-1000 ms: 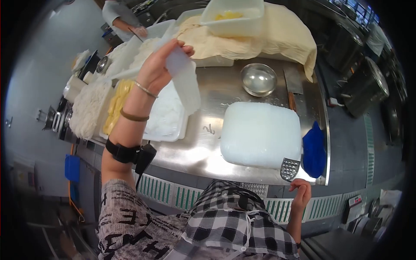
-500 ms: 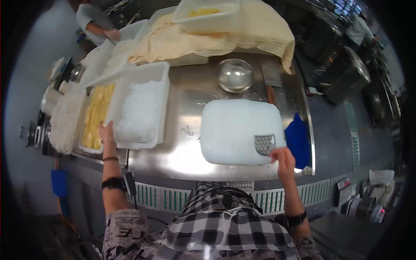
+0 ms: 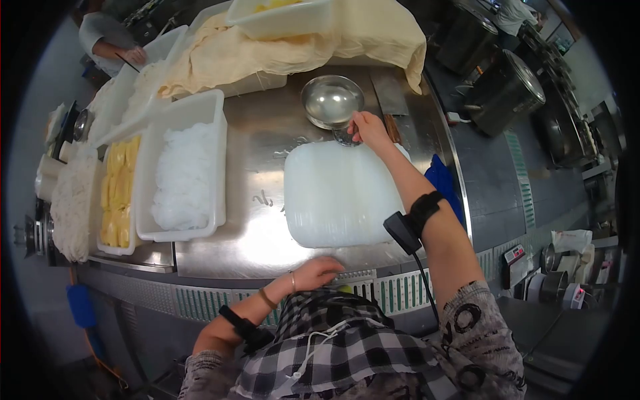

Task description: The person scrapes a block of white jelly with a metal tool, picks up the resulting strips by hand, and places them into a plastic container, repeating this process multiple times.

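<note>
My right hand (image 3: 368, 128) is closed on a small metal tool (image 3: 345, 137) at the far edge of a large whitish translucent block (image 3: 343, 197). Just beyond the hand stands a round metal bowl (image 3: 331, 100); the fingers partly cover the tool. Near the front edge of the steel table (image 3: 233, 250), my left hand (image 3: 317, 274) is held low in front of the checked apron, its fingers extended to the right and nothing visible in them.
White shreds fill a tub (image 3: 220, 160) at the left, beside yellow pieces (image 3: 119, 193) in another. Beige cloth (image 3: 380, 33) covers tubs behind. A broad blade (image 3: 390, 93) and blue cloth (image 3: 443, 183) lie right. One person (image 3: 110, 43) works back left, another (image 3: 513, 17) back right.
My left hand has left the yellow pieces and moved right to the front edge. My right hand has moved up and left to the bowl; the textured metal piece is gone from the block's near corner.
</note>
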`<state>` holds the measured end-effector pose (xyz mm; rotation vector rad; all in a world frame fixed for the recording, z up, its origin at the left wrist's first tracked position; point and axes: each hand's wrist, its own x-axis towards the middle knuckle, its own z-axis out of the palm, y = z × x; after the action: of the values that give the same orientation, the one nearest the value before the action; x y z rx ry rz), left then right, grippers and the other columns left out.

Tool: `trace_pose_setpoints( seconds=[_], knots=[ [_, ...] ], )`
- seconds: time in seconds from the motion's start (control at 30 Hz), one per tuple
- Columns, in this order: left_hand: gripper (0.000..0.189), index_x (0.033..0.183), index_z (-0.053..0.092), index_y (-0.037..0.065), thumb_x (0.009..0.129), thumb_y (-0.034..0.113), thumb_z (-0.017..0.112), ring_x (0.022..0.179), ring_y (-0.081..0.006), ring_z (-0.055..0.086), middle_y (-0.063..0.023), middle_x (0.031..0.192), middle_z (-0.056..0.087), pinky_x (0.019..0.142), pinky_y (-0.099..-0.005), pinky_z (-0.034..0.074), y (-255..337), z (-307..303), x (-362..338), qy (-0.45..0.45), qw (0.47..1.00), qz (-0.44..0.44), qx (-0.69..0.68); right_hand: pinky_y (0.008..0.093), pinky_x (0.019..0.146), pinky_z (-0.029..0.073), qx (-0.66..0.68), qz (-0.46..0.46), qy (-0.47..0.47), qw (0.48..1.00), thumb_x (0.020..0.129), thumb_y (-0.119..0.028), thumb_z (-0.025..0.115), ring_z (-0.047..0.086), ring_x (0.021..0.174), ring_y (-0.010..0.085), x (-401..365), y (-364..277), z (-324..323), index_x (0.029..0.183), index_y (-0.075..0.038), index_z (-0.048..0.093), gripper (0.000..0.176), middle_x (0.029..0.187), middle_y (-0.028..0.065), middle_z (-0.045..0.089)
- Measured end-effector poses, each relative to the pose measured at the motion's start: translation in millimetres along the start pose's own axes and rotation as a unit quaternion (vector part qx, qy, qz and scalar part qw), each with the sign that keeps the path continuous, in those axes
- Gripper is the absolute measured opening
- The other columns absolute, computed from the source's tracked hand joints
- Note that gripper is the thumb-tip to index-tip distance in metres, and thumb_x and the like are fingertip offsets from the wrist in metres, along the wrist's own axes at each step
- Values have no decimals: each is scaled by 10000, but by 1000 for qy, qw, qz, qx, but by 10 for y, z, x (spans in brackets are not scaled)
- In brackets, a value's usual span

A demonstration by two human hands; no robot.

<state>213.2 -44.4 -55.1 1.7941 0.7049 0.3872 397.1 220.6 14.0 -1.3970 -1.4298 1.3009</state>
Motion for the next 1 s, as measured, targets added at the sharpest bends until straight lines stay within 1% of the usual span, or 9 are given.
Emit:
trace_pose_setpoints(
  seconds=[0.13, 0.2, 0.27, 0.33, 0.57, 0.63, 0.87, 0.93, 1.0],
  knots=[
    [244, 1018, 532, 36, 785, 106, 516, 958, -252, 509, -116, 1068, 520, 838, -320, 406, -256, 151, 148, 42, 998, 43, 6, 194, 422, 361, -26, 62, -7, 998, 896, -278, 343, 461, 452, 73, 26, -31, 9, 764, -48, 497, 306, 648, 27, 547],
    [302, 1055, 516, 40, 762, 117, 518, 898, -289, 518, -165, 998, 536, 778, -332, 423, -219, 98, 207, 86, 996, 0, 19, 199, 424, 366, -26, 62, -14, 998, 895, -278, 343, 462, 454, 75, -17, 25, 30, 766, -45, 500, 309, 652, 31, 549],
    [351, 1119, 485, 44, 780, 131, 507, 894, -283, 529, -172, 1011, 546, 783, -325, 418, -203, 33, 242, 70, 997, -38, -15, 203, 426, 371, -25, 57, -20, 998, 895, -279, 342, 464, 456, 76, -98, 44, 57, 768, -43, 503, 312, 656, 36, 552],
    [354, 1150, 466, 45, 815, 156, 495, 1029, -265, 486, -148, 1128, 508, 876, -319, 374, -192, -1, 264, 37, 995, -74, -48, 242, 442, 404, -39, 19, 16, 999, 883, -276, 362, 464, 439, 104, -278, 73, 85, 746, -2, 507, 339, 622, 51, 543],
    [320, 1128, 483, 33, 833, 158, 473, 1001, -215, 504, -131, 1101, 529, 870, -295, 375, -210, 24, 301, 44, 991, -97, -86, 243, 460, 406, 16, -17, 33, 999, 878, -259, 389, 457, 453, 104, -789, 206, 129, 731, -3, 510, 319, 622, 54, 542],
    [318, 1126, 490, 36, 836, 164, 470, 978, -188, 509, -114, 1082, 543, 858, -278, 378, -220, 19, 309, 44, 990, -103, -80, 218, 451, 387, -16, -30, 21, 999, 881, -240, 370, 438, 449, 82, -973, 200, 151, 753, -14, 510, 295, 676, 50, 555],
    [334, 1144, 482, 30, 834, 154, 467, 941, -134, 505, -89, 1031, 563, 837, -249, 380, -168, 36, 303, 62, 989, -103, -89, 226, 461, 382, -75, -43, 21, 996, 874, -216, 376, 431, 452, 82, -1558, 294, 207, 752, -13, 514, 274, 654, 36, 544],
    [336, 1147, 481, 28, 834, 152, 466, 945, -129, 499, -86, 1037, 559, 841, -248, 377, -154, 47, 298, 59, 987, -113, -95, 313, 558, 417, -96, -51, 41, 993, 870, -227, 400, 519, 543, 194, -1704, 322, 225, 728, -30, 532, 276, 623, 85, 558],
    [339, 1150, 479, 26, 834, 149, 466, 949, -124, 493, -83, 1043, 554, 845, -247, 374, -168, 64, 286, 54, 986, -122, -99, 317, 578, 419, -92, -56, 43, 993, 868, -222, 399, 532, 574, 211, -1840, 361, 249, 739, -28, 533, 269, 643, 90, 568]
  ],
)
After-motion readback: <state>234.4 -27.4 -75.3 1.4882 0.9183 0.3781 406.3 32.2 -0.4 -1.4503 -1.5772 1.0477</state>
